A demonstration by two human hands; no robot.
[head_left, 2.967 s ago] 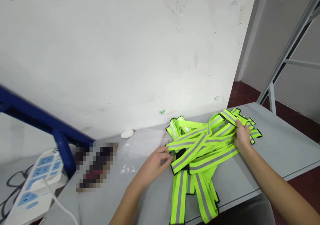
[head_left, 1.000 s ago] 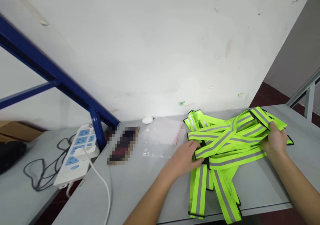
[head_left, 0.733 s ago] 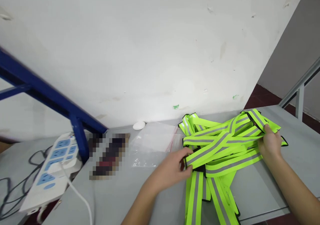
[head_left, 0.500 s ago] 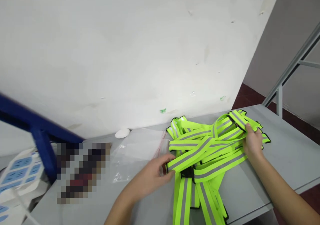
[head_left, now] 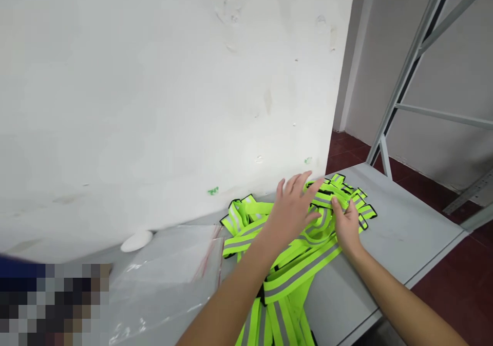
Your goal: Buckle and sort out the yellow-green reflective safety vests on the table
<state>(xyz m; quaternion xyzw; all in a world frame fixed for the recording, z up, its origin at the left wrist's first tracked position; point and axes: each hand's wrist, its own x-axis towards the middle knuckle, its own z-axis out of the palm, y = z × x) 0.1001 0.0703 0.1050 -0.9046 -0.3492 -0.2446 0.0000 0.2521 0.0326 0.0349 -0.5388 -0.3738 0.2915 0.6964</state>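
A tangle of neon-yellow reflective straps with grey stripes and black ends lies on the grey table against the white wall. My left hand reaches across the pile with fingers stretched out, lying flat on the straps near their far right ends. My right hand is just beside it, fingers closed on the strap ends at the right of the pile. Some straps hang over the table's front edge.
Clear plastic zip bags lie left of the straps, with a small white disc by the wall. A grey metal shelf frame stands at the right over a dark red floor. A blurred patch covers the bottom left corner.
My left hand has let go of the left strap end and moved right across the pile, opening beside the right hand. The view has swung right, so the power strip and blue frame are out of sight.
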